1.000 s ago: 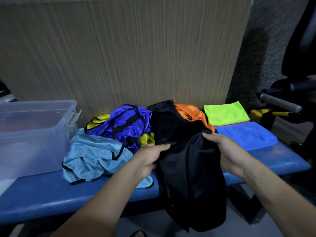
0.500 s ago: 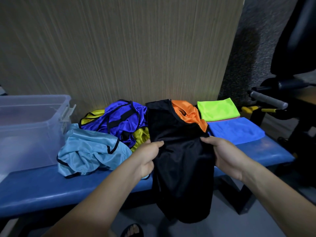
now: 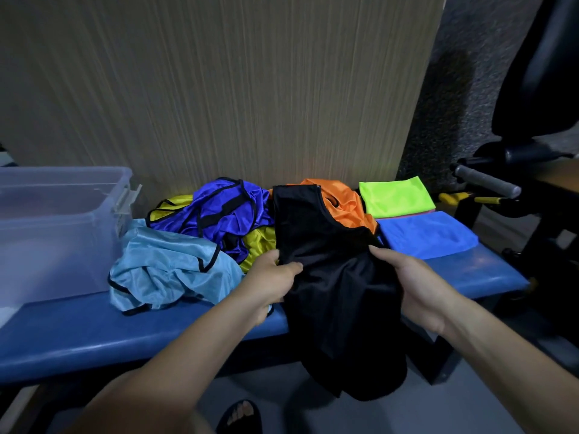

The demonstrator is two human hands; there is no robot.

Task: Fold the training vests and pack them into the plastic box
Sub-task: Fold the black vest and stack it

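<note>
Gripping the black vest (image 3: 332, 277) at mid-height, you have one hand on each side of it: your left hand (image 3: 269, 283) pinches its left edge with thumb on top and fingers (image 3: 289, 268) curled under, and your right hand (image 3: 416, 289) holds the right edge, thumb on the front of the cloth and the other fingers hidden behind it. The vest's top lies on the surface (image 3: 94, 333) against the pile, while its lower half hangs over the front edge toward the floor.

Behind it, near the back edge, an orange vest (image 3: 347, 205) peeks out, touching the black one. To the left sit a royal-blue vest (image 3: 225, 214) and a yellow vest (image 3: 260, 245) (bunched together, unfolded), with a light-blue vest (image 3: 169, 274) crumpled in front of them.

At the left end stands the box (image 3: 56, 233), clear plastic, lid off; nothing shows inside it. Toward the right end a folded green vest (image 3: 394, 195) lies by the back edge, and a folded blue vest (image 3: 429, 233) lies just in front of it.
</note>
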